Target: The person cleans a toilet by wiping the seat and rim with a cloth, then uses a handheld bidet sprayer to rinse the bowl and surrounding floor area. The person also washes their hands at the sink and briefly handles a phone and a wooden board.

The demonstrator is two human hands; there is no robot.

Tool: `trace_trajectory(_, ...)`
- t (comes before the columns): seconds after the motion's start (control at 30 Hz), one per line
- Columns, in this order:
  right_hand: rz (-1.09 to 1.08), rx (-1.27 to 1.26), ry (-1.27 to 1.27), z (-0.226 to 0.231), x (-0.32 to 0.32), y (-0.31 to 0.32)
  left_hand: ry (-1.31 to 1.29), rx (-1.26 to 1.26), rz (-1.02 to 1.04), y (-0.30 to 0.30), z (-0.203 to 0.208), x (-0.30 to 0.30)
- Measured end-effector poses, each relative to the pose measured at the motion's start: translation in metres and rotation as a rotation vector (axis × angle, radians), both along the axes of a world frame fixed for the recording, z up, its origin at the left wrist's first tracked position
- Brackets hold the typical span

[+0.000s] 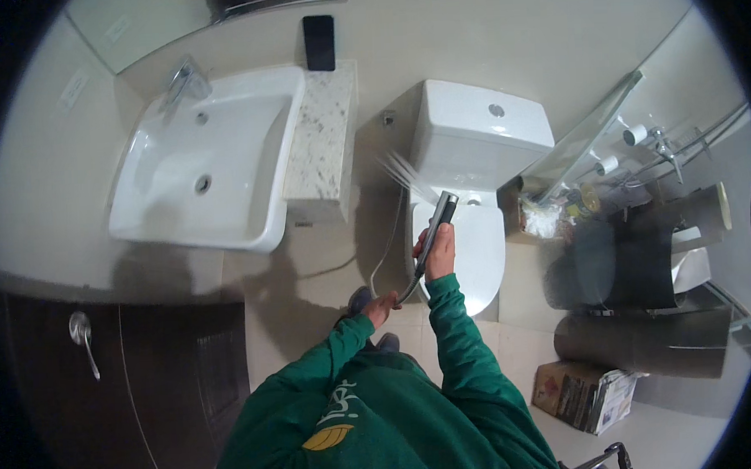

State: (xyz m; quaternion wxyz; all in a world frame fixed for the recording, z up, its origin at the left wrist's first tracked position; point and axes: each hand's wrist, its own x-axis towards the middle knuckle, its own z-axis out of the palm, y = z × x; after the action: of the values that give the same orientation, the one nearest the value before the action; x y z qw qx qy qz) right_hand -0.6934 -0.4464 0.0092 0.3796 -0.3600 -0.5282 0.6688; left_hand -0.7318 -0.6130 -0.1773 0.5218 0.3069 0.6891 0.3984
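My right hand [440, 253] grips a handheld bidet sprayer [444, 206] with a silver head and dark handle. A fan of water [408, 176] shoots from it toward the left side of the white toilet [482, 267], near the tank. My left hand [381, 307], lower and to the left, is closed round the sprayer's flexible hose [411, 290]. The thin pale hose [380, 264] runs up from near my left hand toward the wall beside the toilet. The toilet's lid is down, and the sprayer is held above its left edge.
On the left are a white washbasin [261, 214] with a chrome tap [186, 82] and a speckled stone ledge [321, 128]. A black phone [319, 42] leans at the ledge's back. To the right stand a glass panel [589, 145], large dark rolls [640, 340] and a box of newspapers [583, 393].
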Motion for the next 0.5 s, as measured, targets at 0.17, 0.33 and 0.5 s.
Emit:
trace_trajectory(0.17, 0.051, -0.184, -0.025, -0.035, 0.034, -0.048, -0.007, -0.184, 0.006, -0.055, 0.010, 0.048)
trace_trajectory(0.33, 0.060, -0.333, 0.070, -0.052, 0.053, -0.088, 0.122, -0.098, -0.102, -0.093, 0.010, 0.064)
trace_trajectory(0.5, 0.077, -0.330, 0.038, -0.071, 0.061, -0.126, 0.296, 0.039, 0.022, -0.144, 0.011, 0.061)
